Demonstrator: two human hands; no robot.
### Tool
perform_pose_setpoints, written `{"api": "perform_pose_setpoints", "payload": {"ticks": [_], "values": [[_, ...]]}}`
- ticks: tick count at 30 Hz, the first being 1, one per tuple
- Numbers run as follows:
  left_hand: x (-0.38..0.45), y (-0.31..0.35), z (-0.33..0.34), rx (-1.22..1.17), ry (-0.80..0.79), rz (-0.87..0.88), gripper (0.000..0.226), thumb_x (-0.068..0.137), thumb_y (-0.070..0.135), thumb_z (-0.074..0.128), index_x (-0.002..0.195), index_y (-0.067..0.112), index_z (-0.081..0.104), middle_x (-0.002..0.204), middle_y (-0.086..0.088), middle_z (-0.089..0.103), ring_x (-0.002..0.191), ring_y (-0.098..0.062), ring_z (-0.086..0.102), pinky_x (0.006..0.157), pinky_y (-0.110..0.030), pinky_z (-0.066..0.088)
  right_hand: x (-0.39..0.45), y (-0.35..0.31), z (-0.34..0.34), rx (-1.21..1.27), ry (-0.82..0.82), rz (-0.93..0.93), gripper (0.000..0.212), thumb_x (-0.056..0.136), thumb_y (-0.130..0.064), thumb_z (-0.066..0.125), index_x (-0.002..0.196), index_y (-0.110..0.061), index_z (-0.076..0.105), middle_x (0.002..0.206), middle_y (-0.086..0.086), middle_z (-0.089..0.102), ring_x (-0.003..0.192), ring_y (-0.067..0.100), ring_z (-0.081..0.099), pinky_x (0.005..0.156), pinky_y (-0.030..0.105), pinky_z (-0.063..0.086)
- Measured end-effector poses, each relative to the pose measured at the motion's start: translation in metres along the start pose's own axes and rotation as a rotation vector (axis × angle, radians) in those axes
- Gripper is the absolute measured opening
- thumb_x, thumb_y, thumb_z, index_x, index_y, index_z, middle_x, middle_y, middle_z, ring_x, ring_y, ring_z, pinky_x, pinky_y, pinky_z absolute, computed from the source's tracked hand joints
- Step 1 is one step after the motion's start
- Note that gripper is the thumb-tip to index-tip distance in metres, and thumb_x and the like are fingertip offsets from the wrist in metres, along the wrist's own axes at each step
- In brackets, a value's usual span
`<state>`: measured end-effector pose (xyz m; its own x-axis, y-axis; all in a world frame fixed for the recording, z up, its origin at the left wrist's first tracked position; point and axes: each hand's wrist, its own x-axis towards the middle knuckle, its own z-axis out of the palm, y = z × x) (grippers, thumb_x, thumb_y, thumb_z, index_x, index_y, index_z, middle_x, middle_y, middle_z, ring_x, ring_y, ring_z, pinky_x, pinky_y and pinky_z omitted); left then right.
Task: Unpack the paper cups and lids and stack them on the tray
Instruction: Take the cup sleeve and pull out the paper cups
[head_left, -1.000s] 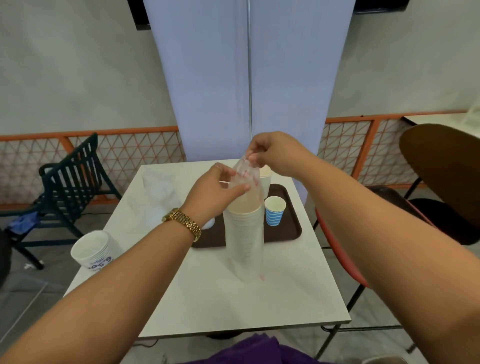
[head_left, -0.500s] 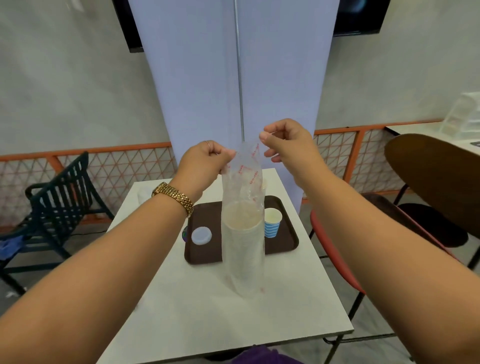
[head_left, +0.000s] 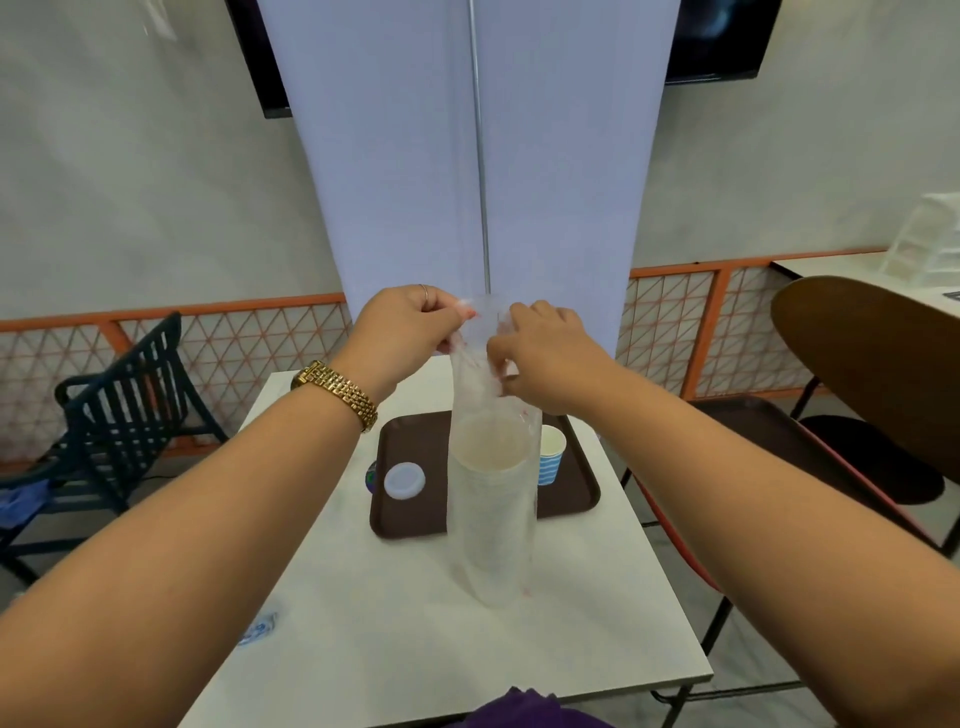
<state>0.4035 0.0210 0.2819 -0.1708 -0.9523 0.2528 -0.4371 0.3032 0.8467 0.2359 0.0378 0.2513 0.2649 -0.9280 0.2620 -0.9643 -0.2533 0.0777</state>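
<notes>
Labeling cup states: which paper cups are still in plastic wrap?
The tall stack of white cups, standing on the table in the clear sleeve both hands pinch. The blue-striped cup sits bare on the tray.

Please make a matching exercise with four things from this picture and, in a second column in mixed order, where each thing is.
Things:
1. white lid
2. striped cup
3. plastic sleeve
4. gold watch

Places:
A. on the left wrist
B. on the tray, right part
C. pinched at its top by both hands
D. on the tray, left part

Pairs: 1-D, 2-B, 3-C, 4-A
</notes>
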Motion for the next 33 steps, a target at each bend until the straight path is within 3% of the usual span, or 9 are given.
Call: {"api": "perform_pose_setpoints", "payload": {"ticks": [8,10,15,18,20,23,25,27,33], "values": [[0.004,0.012,-0.025,0.351,0.106,0.067,0.020,0.085,0.012,0.049,0.096,0.024,0.061,0.067,0.001,0.070,0.063,-0.010,0.064,0.061,-0.026,0.051,-0.017,0.046,-0.034,0.771,0.014,0.039,0.014,0.087,-0.016,0.072,0.081,-0.026,0.063,0.132,-0.008,0.049,0.123,0.005,0.045,0.093,0.015,0.032],[0.005,0.014,-0.031,0.358,0.115,0.066,0.022,0.084,0.012,0.048,0.099,0.024,0.059,0.067,0.002,0.070,0.065,-0.013,0.066,0.060,-0.027,0.050,-0.023,0.053,-0.033,0.827,0.010,0.040,0.013,0.089,-0.017,0.070,0.082,-0.026,0.064,0.131,-0.010,0.052,0.121,0.004,0.049,0.098,0.019,0.033],[-0.002,-0.008,-0.032,-0.073,0.097,0.107,0.022,0.092,0.023,0.060,0.112,0.029,0.053,0.073,0.008,0.067,0.073,-0.007,0.065,0.067,-0.029,0.050,-0.032,0.053,-0.003,1.201,0.120,0.129,0.011,0.090,-0.013,0.067,0.094,-0.022,0.063,0.123,-0.005,0.063,0.110,0.006,0.059,0.101,0.032,0.044],[-0.019,-0.049,-0.019,-0.285,-0.039,0.096,0.067,0.082,0.035,0.073,0.136,0.032,0.035,0.117,0.006,0.059,0.112,-0.009,0.058,0.090,-0.025,0.049,-0.048,0.044,0.028,1.498,0.113,0.160,0.055,0.076,-0.018,0.072,0.126,-0.027,0.049,0.133,0.001,0.056,0.119,0.012,0.056,0.095,0.028,0.049],[-0.032,-0.086,-0.002,-0.259,-0.196,-0.017,0.100,0.070,0.038,0.082,0.146,0.037,0.018,0.143,0.007,0.042,0.132,-0.009,0.043,0.107,-0.034,0.042,-0.060,0.036,0.055,1.528,0.005,0.199,0.084,0.070,-0.022,0.075,0.143,-0.028,0.033,0.142,-0.004,0.048,0.130,0.010,0.047,0.105,0.029,0.043],[-0.050,-0.130,0.034,-0.167,-0.372,-0.125,0.134,0.046,0.052,0.092,0.149,0.042,0.007,0.153,0.011,0.031,0.139,-0.009,0.034,0.114,-0.037,0.034,-0.073,0.021,0.091,1.472,-0.153,0.182,0.107,0.068,-0.027,0.084,0.153,-0.031,0.020,0.150,-0.010,0.042,0.138,0.004,0.038,0.111,0.029,0.031],[-0.056,-0.143,0.058,-0.129,-0.363,-0.151,0.133,0.046,0.044,0.094,0.151,0.032,0.014,0.145,0.010,0.041,0.133,-0.008,0.041,0.103,-0.021,0.041,-0.073,0.008,0.108,1.454,-0.215,0.183,0.101,0.069,-0.023,0.084,0.151,-0.031,0.025,0.146,-0.013,0.045,0.135,0.003,0.042,0.103,0.020,0.041],[-0.058,-0.147,0.077,-0.111,-0.315,-0.136,0.120,0.048,0.041,0.095,0.146,0.027,0.025,0.135,0.011,0.048,0.125,-0.005,0.047,0.091,-0.013,0.044,-0.071,-0.004,0.121,1.452,-0.227,0.207,0.099,0.067,-0.023,0.087,0.148,-0.027,0.030,0.143,-0.008,0.048,0.133,0.009,0.046,0.105,0.028,0.044],[-0.058,-0.178,0.102,-0.105,-0.299,-0.104,0.114,0.042,0.044,0.095,0.138,0.027,0.035,0.129,0.011,0.054,0.120,-0.003,0.053,0.097,-0.029,0.051,-0.073,-0.007,0.150,1.463,-0.190,0.267,0.094,0.068,-0.017,0.088,0.146,-0.025,0.036,0.140,-0.004,0.054,0.131,0.013,0.049,0.112,0.046,0.039]]}}
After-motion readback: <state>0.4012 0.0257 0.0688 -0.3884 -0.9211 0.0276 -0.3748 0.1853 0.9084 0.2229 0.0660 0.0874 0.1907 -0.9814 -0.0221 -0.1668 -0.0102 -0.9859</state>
